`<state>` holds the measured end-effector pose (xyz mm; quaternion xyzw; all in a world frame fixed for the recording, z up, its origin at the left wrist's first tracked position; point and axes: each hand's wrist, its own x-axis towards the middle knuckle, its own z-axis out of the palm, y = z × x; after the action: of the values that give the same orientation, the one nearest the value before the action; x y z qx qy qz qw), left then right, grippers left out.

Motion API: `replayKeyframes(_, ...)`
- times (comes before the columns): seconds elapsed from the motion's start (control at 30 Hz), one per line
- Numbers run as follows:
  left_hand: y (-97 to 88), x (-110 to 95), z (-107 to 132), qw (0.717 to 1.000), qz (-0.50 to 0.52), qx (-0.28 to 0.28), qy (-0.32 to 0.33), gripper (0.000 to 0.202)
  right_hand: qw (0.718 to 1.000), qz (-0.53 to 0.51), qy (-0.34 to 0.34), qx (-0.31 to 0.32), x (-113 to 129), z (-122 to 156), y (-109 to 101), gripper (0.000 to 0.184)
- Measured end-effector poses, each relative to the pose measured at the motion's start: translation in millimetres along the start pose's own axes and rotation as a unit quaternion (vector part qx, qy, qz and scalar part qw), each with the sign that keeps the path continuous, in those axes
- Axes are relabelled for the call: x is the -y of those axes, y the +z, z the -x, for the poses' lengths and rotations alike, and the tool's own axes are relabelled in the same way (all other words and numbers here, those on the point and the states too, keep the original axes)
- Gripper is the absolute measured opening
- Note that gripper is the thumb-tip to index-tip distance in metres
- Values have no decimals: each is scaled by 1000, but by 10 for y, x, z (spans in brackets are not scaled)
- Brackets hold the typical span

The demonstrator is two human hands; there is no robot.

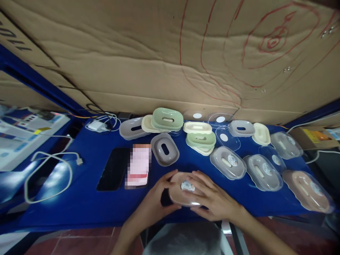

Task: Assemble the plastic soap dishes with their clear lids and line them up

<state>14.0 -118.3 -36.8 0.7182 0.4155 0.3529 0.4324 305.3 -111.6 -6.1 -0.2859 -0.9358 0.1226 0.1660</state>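
A pink soap box with a clear lid and a small white label (183,191) sits at the front edge of the blue table (87,209). My left hand (155,202) curls round its left end, thumb on top. From the right, my right hand (212,198) lies over the lid, its fingers pressed down on it. Both hands grip the box together.
Several soap boxes and loose lids in grey, green, cream and pink lie across the table, such as a grey tray (164,149) and a lidded grey box (227,163). A black phone (113,169) and a second phone (138,166) lie at left. White cable (47,170). Cardboard wall (159,53) behind.
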Motion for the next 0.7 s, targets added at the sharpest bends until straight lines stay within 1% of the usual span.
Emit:
replayKeyframes(0.1,3,2,-3,1000,-3,-3,-2,58,1000,11,13,-5,0,16,63,63)
replayKeyframes(0.23,11,16,2,1000,-17,-5,-8,60,997,39,60,-2,39,45,151,67)
replayKeyframes(0.3,4,-2,8,999,-35,1,-9,67,997,43,67,-14,76,72,160,67)
replayKeyframes(0.37,-13,-39,13,998,-62,13,-4,78,995,42,79,-45,108,125,91,69)
replayKeyframes(0.43,-35,-79,14,996,-87,22,1,87,988,47,117,-85,96,219,-90,76)
replayKeyframes(0.5,-54,-104,10,994,-103,23,2,87,972,73,178,-134,-11,369,-377,84)
replayKeyframes(0.53,-60,-110,5,994,-108,23,1,85,959,95,215,-159,-112,467,-544,86)
replayKeyframes(0.57,-62,-111,-1,993,-113,24,1,81,940,125,245,-201,-246,580,-716,84)
replayKeyframes(0.6,-61,-109,-7,993,-118,25,4,77,922,153,280,-221,-408,708,-883,78)
replayKeyframes(0.63,-59,-105,-14,992,-122,25,6,74,897,190,310,-252,-594,850,-1038,72)
replayKeyframes(0.7,-48,-97,-24,991,-130,23,11,68,840,259,365,-306,-1002,1159,-1298,70)
